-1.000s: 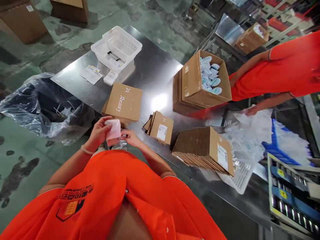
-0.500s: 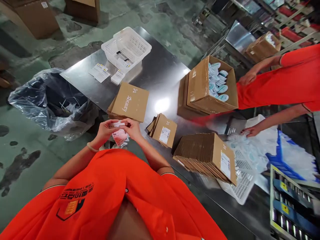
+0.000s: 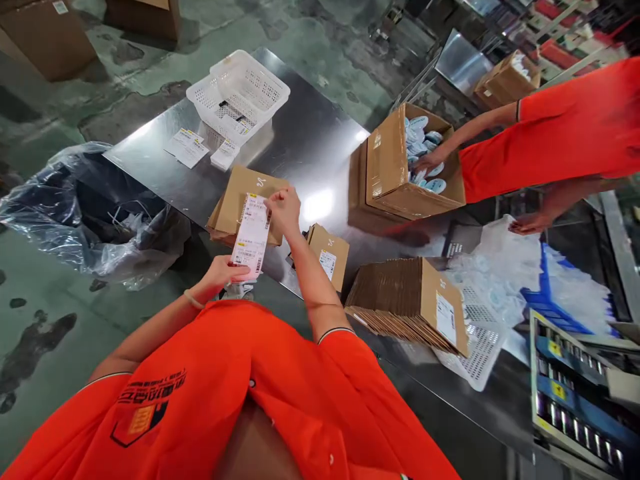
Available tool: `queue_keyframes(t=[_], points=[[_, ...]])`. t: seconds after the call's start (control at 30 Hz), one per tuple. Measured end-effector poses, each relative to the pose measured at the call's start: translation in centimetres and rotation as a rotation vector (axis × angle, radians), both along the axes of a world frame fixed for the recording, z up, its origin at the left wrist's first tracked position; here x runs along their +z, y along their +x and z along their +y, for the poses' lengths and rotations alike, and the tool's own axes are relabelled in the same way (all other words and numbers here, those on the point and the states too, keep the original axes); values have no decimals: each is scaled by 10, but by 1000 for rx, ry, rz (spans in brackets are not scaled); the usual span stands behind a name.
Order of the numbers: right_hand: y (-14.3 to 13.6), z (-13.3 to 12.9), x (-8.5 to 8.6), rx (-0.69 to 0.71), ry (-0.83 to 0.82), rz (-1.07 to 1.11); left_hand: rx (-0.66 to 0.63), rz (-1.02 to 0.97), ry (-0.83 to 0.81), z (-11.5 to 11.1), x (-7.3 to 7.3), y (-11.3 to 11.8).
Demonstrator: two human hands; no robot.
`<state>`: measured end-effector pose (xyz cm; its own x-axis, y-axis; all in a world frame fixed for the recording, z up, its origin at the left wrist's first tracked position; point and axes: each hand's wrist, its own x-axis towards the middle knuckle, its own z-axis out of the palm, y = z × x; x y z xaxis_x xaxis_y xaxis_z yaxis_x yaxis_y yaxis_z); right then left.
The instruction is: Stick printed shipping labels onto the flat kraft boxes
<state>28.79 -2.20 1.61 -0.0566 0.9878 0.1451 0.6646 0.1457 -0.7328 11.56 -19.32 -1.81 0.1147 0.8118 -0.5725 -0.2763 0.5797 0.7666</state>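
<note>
A strip of printed shipping labels is stretched between my two hands. My left hand pinches its lower end near my body. Its upper right edge is gripped by my right hand, over the stack of flat brown cardboard boxes. The strip covers part of the top box. Right of my right forearm lies a smaller pile of cardboard boxes with a white label on top. Below my left hand, crumpled white paper is partly hidden.
On the metal table are a white basket, white label sheets and a long row of labelled cardboard. A co-worker's hand reaches into an open carton. A plastic-lined bin stands left.
My right hand has moved up and away from my left, drawing the label strip out long over the boxes. The co-worker's one hand has gone into the carton.
</note>
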Motion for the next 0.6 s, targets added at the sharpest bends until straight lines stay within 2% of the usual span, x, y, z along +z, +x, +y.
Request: queue_keyframes(t=[0.1,0.17,0.27,0.3,0.37,0.43,0.5,0.53,0.6], points=[[-4,46,-10,-27,-141,-75,20,7,-9,-5,-9,4],[-9,53,-16,-44,-198,-154,3,24,-3,-9,-21,-1],[-18,36,-20,-99,-138,-244,-42,100,15,-21,-43,-21],[-22,26,-20,-83,-88,-255,-32,144,37,-26,-49,-29],[-33,6,-20,49,-21,-281,35,231,121,-33,-54,-45],[-45,-10,-21,245,-36,-347,115,309,229,-33,-48,-55],[-52,-13,-22,369,-92,-428,153,435,325,-22,-33,-58],[-51,-10,-22,379,-120,-462,153,521,359,-12,-24,-57],[-41,3,-22,277,-166,-500,123,693,387,10,-6,-51]])
